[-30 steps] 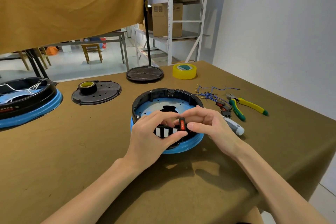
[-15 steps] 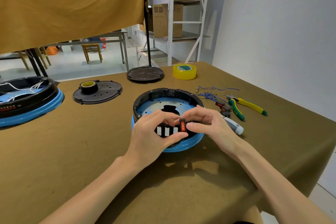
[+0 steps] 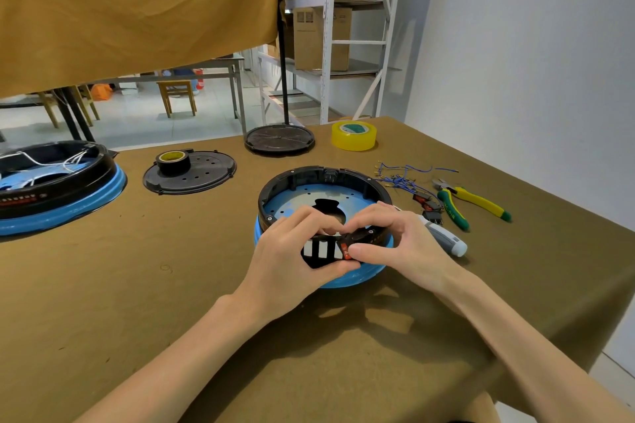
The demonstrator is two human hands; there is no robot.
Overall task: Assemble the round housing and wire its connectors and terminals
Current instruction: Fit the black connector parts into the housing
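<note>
A round housing (image 3: 309,178) with a black rim and blue base sits at mid-table. Its near wall has a row of rectangular slots. A small red rocker switch (image 3: 345,250) sits in the rightmost slot. My left hand (image 3: 292,257) grips the near wall, fingers over the rim and thumb under the slots. My right hand (image 3: 395,240) pinches the switch, thumb pressing its face and fingers curled behind the rim. Blue wires with terminals (image 3: 402,177) lie to the right of the housing.
Pliers with green and yellow handles (image 3: 470,204), a white-tipped screwdriver (image 3: 446,240) and spare switches (image 3: 427,206) lie right. Yellow tape (image 3: 354,136), a black disc (image 3: 279,138), a black lid (image 3: 202,173) carrying a tape roll (image 3: 173,160), and a second wired housing (image 3: 51,178) stand behind and left.
The red switch has sunk deeper into its slot under my right thumb. Both hands stay on the near wall of the housing.
</note>
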